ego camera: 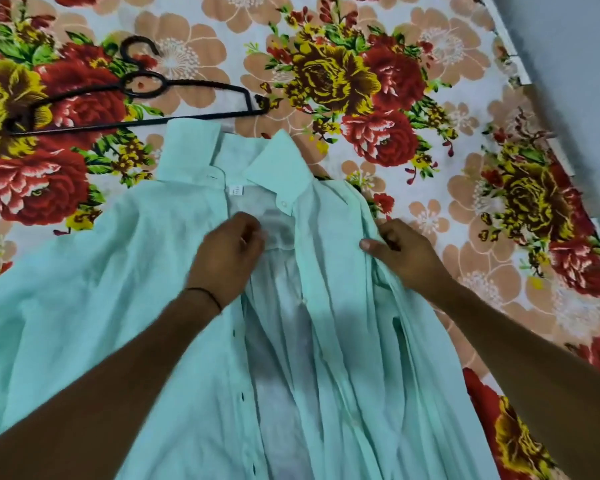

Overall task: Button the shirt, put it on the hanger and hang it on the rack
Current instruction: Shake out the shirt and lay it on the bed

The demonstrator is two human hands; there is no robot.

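Crumpled, thin mint-green cotton shirt [125, 306] lies unbuttoned on the floral bedsheet [430, 98], left hand [227, 258] pinching its buttonhole edge, right hand [400, 254] gripping its opposite front, black twisted-wire hanger [136, 102] just beyond its collar.

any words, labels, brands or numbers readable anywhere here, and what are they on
Neck label: a small white tag sewn inside the collar of the mint shirt; it bears a few faint marks, too small and blurred to read.
Nothing else carries text: none shows on the black hanger, the floral bedsheet, or the thread on the left wrist.
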